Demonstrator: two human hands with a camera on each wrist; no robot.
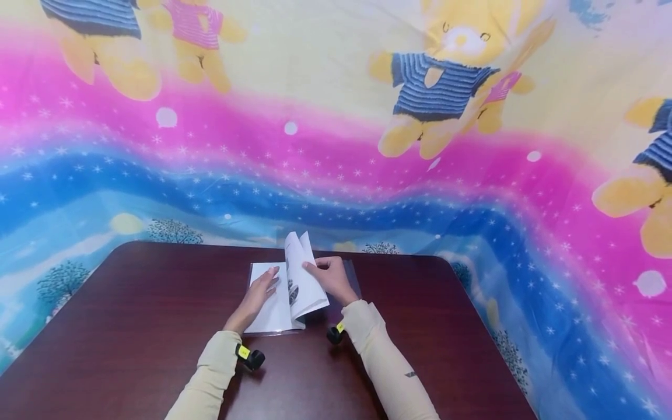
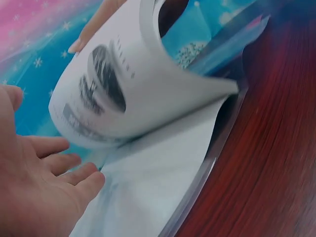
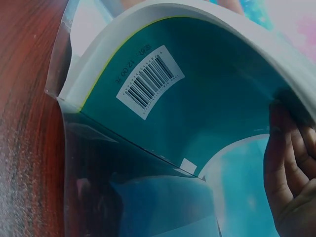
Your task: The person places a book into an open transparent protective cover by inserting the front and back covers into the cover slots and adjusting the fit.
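Book [image 1: 310, 279]: lying open near the middle of the worktop [image 1: 157, 326], its right-hand block of pages standing up and curving.
Right hand [image 1: 333, 278]: clamping that raised block, thumb lying on the page side, fingers bracing the teal back cover [image 3: 222, 84].
Left hand [image 1: 256, 294]: hovering or resting over the flat left page [image 1: 270, 312], fingers spreading apart and gripping nothing; contact, cannot tell.
Clear plastic jacket [image 1: 353, 279]: sticking out past the book's edges on both sides.
Barcode label [image 3: 150, 81]: showing white on the teal.
Printing on raised page: showing dark oval pictures, lettering blurring.
Wrist cameras [image 1: 254, 359]: sitting black at both cuffs.
Backdrop cloth [image 1: 315, 163]: hanging behind, carrying bears and snowflakes.
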